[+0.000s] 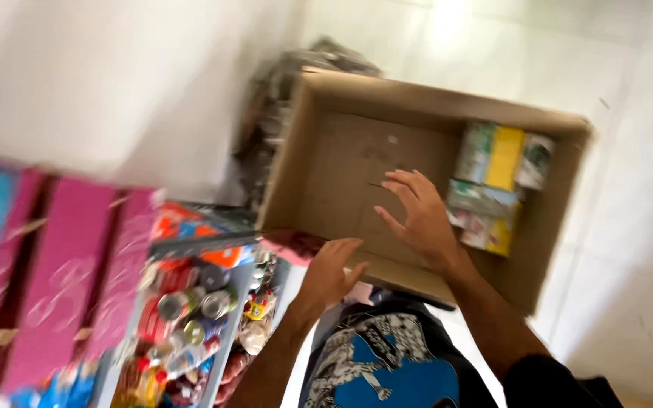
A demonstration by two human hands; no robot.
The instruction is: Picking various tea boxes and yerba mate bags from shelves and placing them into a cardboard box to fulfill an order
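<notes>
A brown cardboard box (319,121) stands open on a white tiled floor, seen from above and blurred by motion. Inside it, against the right wall, lie several small green, yellow and white packs (493,181). My right hand (417,215) is inside the box with fingers spread, over the bare box bottom, holding nothing. My left hand (330,272) hovers at the box's near rim, fingers apart and empty, just above the shelf edge.
To the left, a shelf holds cans and small jars (190,310) seen from the top, with pink cartons (62,272) further left. A dark crumpled heap (273,98) lies behind the box. White tiled floor (629,227) stretches to the right.
</notes>
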